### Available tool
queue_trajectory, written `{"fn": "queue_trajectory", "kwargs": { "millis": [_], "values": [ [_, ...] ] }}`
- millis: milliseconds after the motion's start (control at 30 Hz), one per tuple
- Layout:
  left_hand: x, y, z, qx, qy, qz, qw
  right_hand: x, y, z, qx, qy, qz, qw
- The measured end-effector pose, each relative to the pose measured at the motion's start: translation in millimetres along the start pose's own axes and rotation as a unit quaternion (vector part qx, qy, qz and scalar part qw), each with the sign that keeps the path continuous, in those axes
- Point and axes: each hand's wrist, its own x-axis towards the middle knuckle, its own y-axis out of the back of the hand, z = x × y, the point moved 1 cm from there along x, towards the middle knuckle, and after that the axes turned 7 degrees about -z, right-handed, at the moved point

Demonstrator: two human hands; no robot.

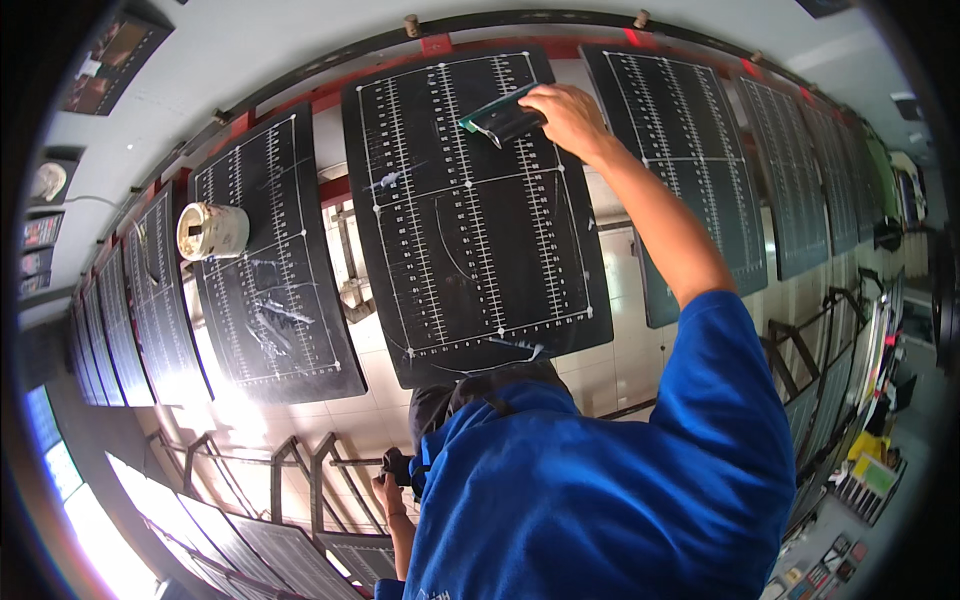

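Note:
My right hand point(565, 112) is wrapped round the end of a squeegee point(508, 118) with a dark body and a green edge. Tilted, the squeegee is over the far part of the black board point(420, 270) in front of me; I cannot tell whether it touches. White paste clings to its lower edge. White ruler marks and lines cover the board, with smears and a curved scratch. Down by my left side, my left hand point(384, 492) is closed against a small black thing point(397, 464) that I cannot make out.
A white bucket point(213, 231) with a stained rim stands on the smeared board point(255, 340) to the left. More marked boards point(690, 190) run along both sides. Metal frames point(300, 470) stand behind me on the left. A dark rail point(520, 18) spans the far side.

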Motion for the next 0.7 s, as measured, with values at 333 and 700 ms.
{"fn": "queue_trajectory", "kwargs": {
  "millis": [333, 700],
  "values": [
    [173.4, 73.3, 110.2, 0.072, -0.165, -0.083, 0.980, -200.3, 21.3, -126.5, -0.029, -0.204, 0.021, 0.978],
    [307.4, 136.1, 180.8, 0.162, -0.163, -0.163, 0.959, -270.6, -11.0, -328.2, -0.093, -0.525, 0.063, 0.844]
  ]
}}
